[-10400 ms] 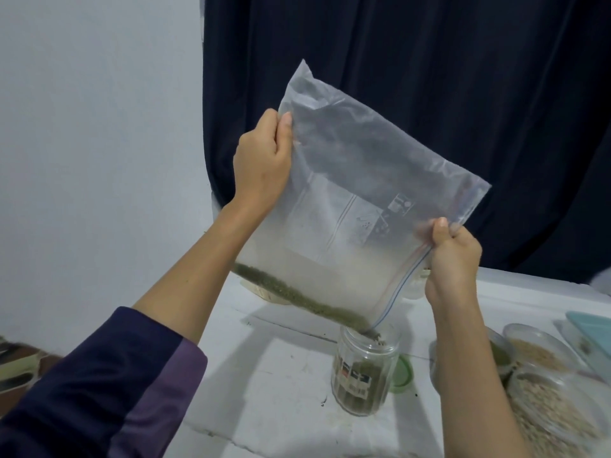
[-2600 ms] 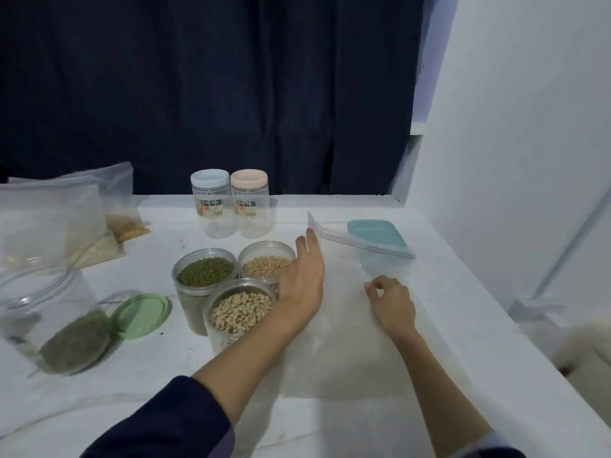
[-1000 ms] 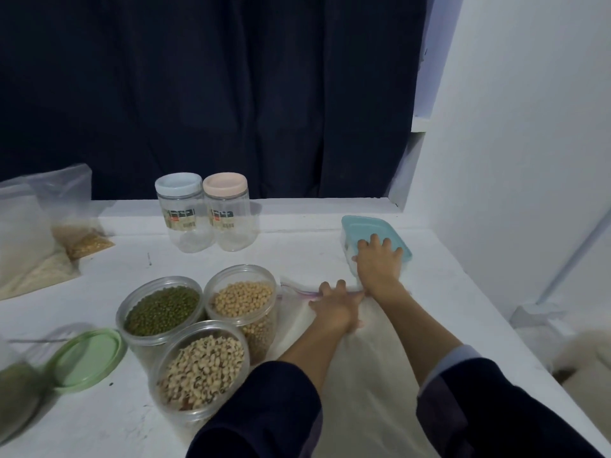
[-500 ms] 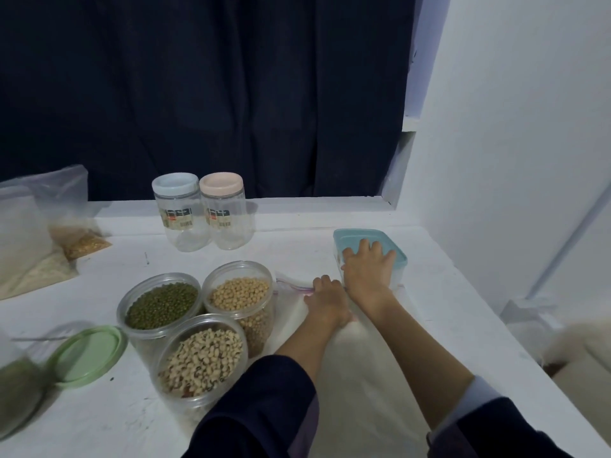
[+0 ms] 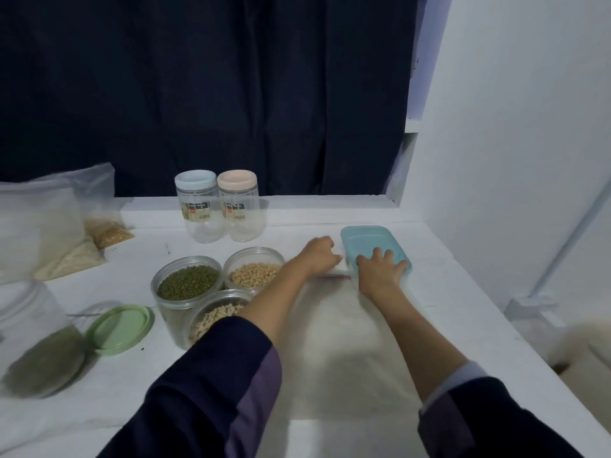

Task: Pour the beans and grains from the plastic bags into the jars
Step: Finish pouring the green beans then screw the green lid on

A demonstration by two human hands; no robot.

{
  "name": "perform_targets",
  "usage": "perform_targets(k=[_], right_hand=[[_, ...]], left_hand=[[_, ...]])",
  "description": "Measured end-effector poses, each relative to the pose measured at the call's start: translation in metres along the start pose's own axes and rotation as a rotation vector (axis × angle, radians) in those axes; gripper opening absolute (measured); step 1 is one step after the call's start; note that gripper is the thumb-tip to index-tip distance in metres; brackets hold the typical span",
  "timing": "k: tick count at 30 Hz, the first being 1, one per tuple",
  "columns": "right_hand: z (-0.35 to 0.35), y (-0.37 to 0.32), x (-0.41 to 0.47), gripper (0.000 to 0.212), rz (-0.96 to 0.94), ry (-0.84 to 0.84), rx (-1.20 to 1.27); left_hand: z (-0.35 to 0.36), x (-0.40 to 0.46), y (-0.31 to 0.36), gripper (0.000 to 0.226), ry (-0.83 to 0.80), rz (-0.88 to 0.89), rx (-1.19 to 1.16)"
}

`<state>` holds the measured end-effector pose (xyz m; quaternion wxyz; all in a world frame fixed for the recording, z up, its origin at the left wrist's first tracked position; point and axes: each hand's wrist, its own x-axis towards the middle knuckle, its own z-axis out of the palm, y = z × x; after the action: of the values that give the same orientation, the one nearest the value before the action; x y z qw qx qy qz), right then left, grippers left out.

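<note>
An empty plastic bag (image 5: 334, 328) lies flat on the white table (image 5: 463, 292), its zip edge toward the far side. My left hand (image 5: 319, 256) has its fingers curled at that far edge and pinches it, right beside a teal-lidded container (image 5: 370, 241). My right hand (image 5: 380, 271) rests on the near end of the container's lid, fingers laid over it. Three open jars stand left of my left arm: green mung beans (image 5: 188, 282), soybeans (image 5: 254, 274) and black-eyed peas (image 5: 215, 320). A blurred jar of green grain (image 5: 39, 355) sits at the far left.
A green lid (image 5: 119, 328) lies between the left jar and the jar cluster. Two empty lidded jars, blue (image 5: 196, 206) and peach (image 5: 239, 206), stand at the back. Bags with pale grains (image 5: 49, 236) lean at the back left. A white wall bounds the right side.
My left hand has slid forward along the bag's zip edge and curled up beside the teal container. My right hand stays on the container's lid. The poured-out bag now lies flat.
</note>
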<state>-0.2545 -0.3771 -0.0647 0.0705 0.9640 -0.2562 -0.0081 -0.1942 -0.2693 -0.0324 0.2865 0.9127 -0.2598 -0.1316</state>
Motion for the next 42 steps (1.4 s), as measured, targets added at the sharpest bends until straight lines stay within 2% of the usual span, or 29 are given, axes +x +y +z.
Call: perform_targets(k=[2, 4, 6, 8, 10, 13, 16, 17, 22, 26, 35, 42], right_hand=[[-0.001, -0.009, -0.009, 0.041, 0.043, 0.172, 0.025], [0.006, -0.024, -0.018, 0.041, -0.017, 0.454, 0.13], [0.02, -0.04, -0.023, 0.038, -0.181, 0.646, 0.31], [0.031, -0.055, -0.03, 0.029, -0.332, 0.705, 0.456], [0.045, -0.069, -0.033, 0.037, -0.412, 0.644, 0.565], [0.071, -0.077, -0.03, 0.045, -0.45, 0.43, 0.607], [0.083, -0.075, -0.036, 0.083, -0.473, 0.131, 0.54], [0.084, -0.073, -0.037, 0.091, -0.471, 0.086, 0.518], [0.082, -0.071, -0.039, 0.098, -0.45, 0.07, 0.475], [0.082, -0.07, -0.039, 0.099, -0.462, 0.058, 0.453], [0.078, -0.069, -0.039, 0.105, -0.458, 0.044, 0.488], [0.076, -0.07, -0.04, 0.109, -0.435, 0.038, 0.549]], left_hand=[[-0.022, -0.009, -0.004, 0.047, 0.125, 0.067, -0.017], [-0.044, -0.019, -0.018, 0.051, 0.231, 0.064, 0.069], [-0.06, -0.03, -0.037, 0.059, 0.249, -0.034, 0.192], [-0.068, -0.041, -0.056, 0.07, 0.186, -0.14, 0.195], [-0.066, -0.047, -0.067, 0.082, 0.086, -0.204, 0.174], [-0.06, -0.05, -0.071, 0.096, 0.011, -0.189, 0.322], [-0.067, -0.05, -0.076, 0.109, -0.101, -0.127, 0.363], [-0.071, -0.051, -0.078, 0.113, -0.144, -0.093, 0.375], [-0.073, -0.056, -0.076, 0.113, -0.219, -0.028, 0.401], [-0.067, -0.059, -0.083, 0.093, -0.039, 0.046, 0.276], [-0.086, -0.064, -0.07, 0.089, 0.248, 0.095, 0.202], [-0.074, -0.062, -0.072, 0.088, 0.157, 0.034, 0.173]])
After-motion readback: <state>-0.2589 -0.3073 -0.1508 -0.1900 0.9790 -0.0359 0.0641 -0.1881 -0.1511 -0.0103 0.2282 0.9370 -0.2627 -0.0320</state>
